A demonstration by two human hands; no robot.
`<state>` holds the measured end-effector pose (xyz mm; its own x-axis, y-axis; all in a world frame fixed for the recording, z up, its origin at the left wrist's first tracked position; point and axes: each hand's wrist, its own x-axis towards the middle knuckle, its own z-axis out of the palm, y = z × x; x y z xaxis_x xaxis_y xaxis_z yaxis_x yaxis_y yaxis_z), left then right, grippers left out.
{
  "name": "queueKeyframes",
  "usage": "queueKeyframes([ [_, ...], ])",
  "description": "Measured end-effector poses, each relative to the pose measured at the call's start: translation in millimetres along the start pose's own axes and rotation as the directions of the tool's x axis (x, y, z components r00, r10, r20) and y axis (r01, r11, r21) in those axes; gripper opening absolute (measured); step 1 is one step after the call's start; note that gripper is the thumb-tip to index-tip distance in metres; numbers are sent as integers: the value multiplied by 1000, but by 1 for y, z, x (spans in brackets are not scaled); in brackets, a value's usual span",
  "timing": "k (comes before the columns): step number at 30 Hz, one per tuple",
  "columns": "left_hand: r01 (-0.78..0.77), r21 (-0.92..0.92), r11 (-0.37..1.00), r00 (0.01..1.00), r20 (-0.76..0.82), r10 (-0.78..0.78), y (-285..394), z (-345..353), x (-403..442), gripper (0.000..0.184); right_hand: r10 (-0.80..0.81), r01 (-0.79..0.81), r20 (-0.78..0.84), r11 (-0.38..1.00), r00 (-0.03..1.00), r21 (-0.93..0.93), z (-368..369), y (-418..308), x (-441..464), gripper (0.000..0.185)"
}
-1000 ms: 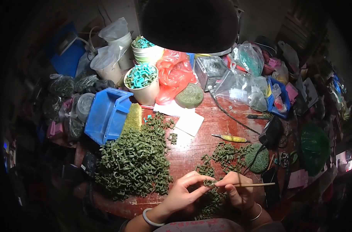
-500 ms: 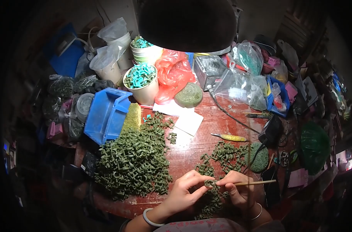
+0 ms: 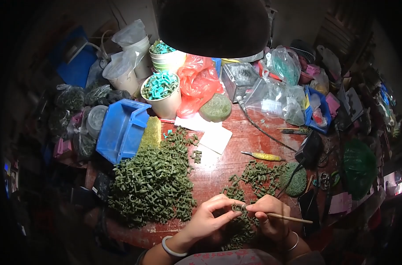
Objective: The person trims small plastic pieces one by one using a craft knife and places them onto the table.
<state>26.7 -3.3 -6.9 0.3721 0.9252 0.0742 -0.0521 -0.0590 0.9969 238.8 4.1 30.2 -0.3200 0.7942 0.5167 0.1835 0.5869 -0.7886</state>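
left hand (image 3: 209, 217): pinching a piece (image 3: 238, 208) between thumb and finger
right hand (image 3: 272, 215): holding a stick (image 3: 293, 218)
piece: sitting between both hands, near side
large pile (image 3: 152, 190): lying left, beside the blue bin (image 3: 121, 130)

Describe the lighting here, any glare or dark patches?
Head view: glare bleaches the white square and the red tabletop beside it; head view: edges sink into black; head view: a dark shape blocks the top middle; head view: left hand and right hand lit, the small piece between them unclear.
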Motion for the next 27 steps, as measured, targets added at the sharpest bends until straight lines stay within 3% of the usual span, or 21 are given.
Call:
queueKeyframes([
  [3, 6, 37, 999, 1000, -3, -6, 5, -1, 0, 28, -4, 5, 32, 1000, 999, -21, 0, 0, -1, 28],
  [5, -37, 81, 996, 999, -1, 37, 5, -1, 2, 29, 61, -65, 119, 997, 991, 34, -2, -1, -2, 26],
  [10, -29, 221, 975, 998, -55, 42, 14, 3, 0, 32, 115, -120, 72, 990, 991, 70, -5, -2, 1, 16],
  [15, -37, 358, 933, 991, -110, 81, 14, 7, -2, 37, 98, -93, 132, 995, 986, -41, -8, -2, 1, 24],
  [25, -54, 385, 921, 988, -111, 104, 12, 8, -2, 38, 75, -74, 142, 997, 987, -9, -3, 1, 0, 23],
  [27, -56, 391, 918, 987, -115, 110, 12, 8, -2, 38, 11, -9, 79, 1000, 997, -28, 2, 2, 1, 24],
])
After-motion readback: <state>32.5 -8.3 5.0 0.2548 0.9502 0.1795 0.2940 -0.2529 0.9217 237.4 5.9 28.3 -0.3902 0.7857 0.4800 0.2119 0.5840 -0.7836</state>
